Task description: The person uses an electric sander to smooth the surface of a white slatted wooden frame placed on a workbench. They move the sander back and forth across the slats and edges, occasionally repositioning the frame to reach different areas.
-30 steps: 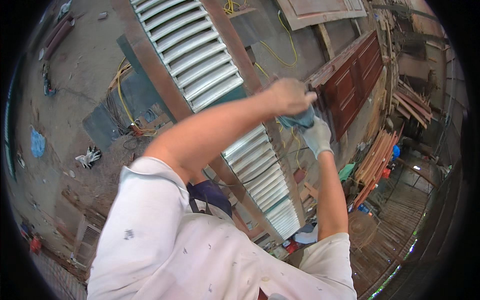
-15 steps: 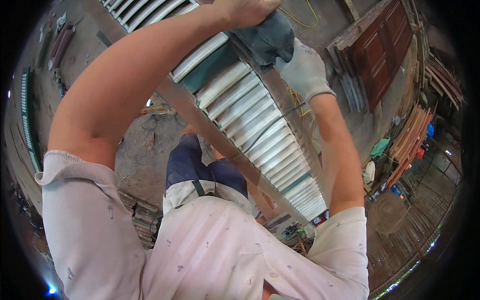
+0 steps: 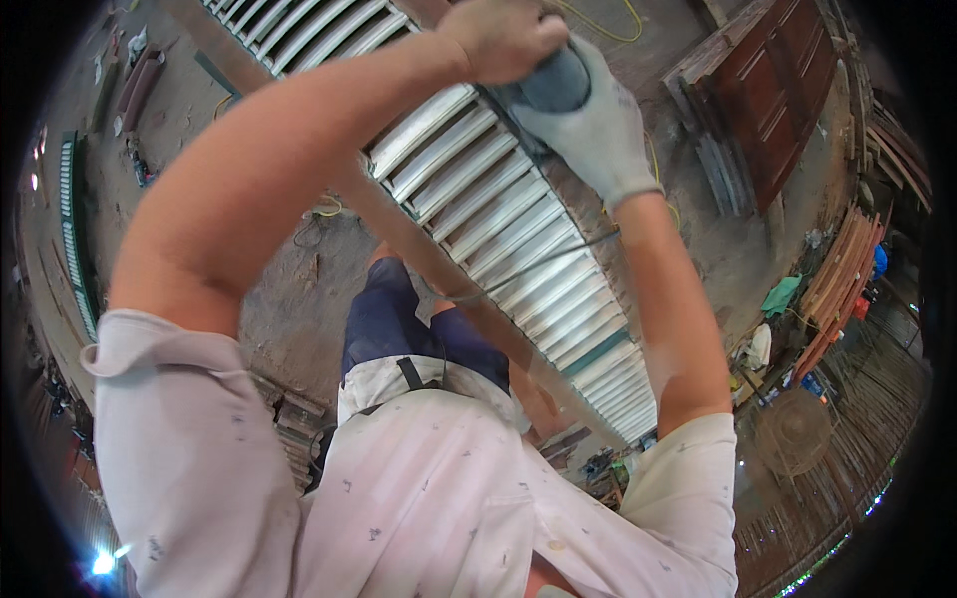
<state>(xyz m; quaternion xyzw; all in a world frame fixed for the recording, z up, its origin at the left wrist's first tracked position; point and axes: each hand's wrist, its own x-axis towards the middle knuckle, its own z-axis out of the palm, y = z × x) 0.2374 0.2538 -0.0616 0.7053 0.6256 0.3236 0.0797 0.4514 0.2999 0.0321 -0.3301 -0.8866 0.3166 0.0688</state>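
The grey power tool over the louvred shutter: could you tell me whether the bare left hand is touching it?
Touching. The head view shows the bare left hand wrapped over the top of the grey power tool, with no gap between them.

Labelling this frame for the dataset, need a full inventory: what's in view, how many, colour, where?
power tool: one, dark grey-blue, top centre, gripped by both hands over the shutter
louvred shutter: one long panel, pale slats in a brown frame, running diagonally from top left to lower right
tool cord: one, thin and dark, across the slats
yellow cable: one, on the ground at the top
brown wooden doors: stacked, exact count unclear, top right
timber lengths: a bundle, reddish, right edge
green slatted panel: one, left edge
ground: grey, dusty
left hand: bare, on top of the tool
right hand: in a light grey glove, under the tool
shirt: white, speckled
shorts: dark blue
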